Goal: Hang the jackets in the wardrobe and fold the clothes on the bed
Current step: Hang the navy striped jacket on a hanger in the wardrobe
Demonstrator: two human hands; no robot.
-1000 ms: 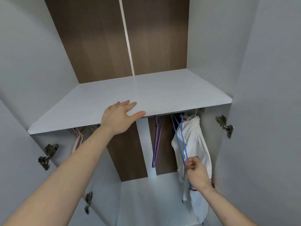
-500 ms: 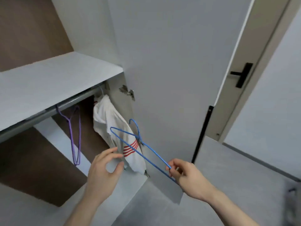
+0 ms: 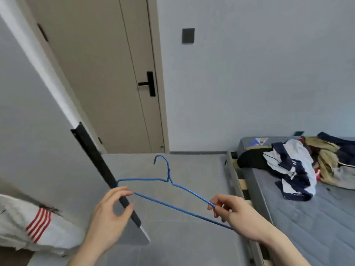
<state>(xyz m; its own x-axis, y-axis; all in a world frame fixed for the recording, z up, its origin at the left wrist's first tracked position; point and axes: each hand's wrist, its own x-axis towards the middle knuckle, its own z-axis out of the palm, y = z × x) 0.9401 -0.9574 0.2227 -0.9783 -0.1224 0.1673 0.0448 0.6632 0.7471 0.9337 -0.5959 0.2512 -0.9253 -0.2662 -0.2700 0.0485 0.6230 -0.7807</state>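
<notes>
A blue wire hanger (image 3: 169,191) hangs in the air in front of me, hook up. My right hand (image 3: 236,215) pinches its right end. My left hand (image 3: 111,214) touches its left end with thumb and fingertips in a loose ring. A pile of clothes (image 3: 299,167), white-and-navy, tan and dark pieces, lies on the grey bed (image 3: 307,223) at the right. A white jacket with red stripes (image 3: 32,225) shows at the lower left edge, by the open wardrobe door (image 3: 38,150).
The wardrobe door's black edge (image 3: 103,173) runs diagonally between my left hand and the room. A beige room door (image 3: 107,73) with a black handle stands behind. Grey floor (image 3: 192,169) lies between the wardrobe and the bed frame.
I have turned away from the wardrobe toward the room and bed. The blue hanger came off the rail with my right hand, and my left hand left the shelf and reached its other end.
</notes>
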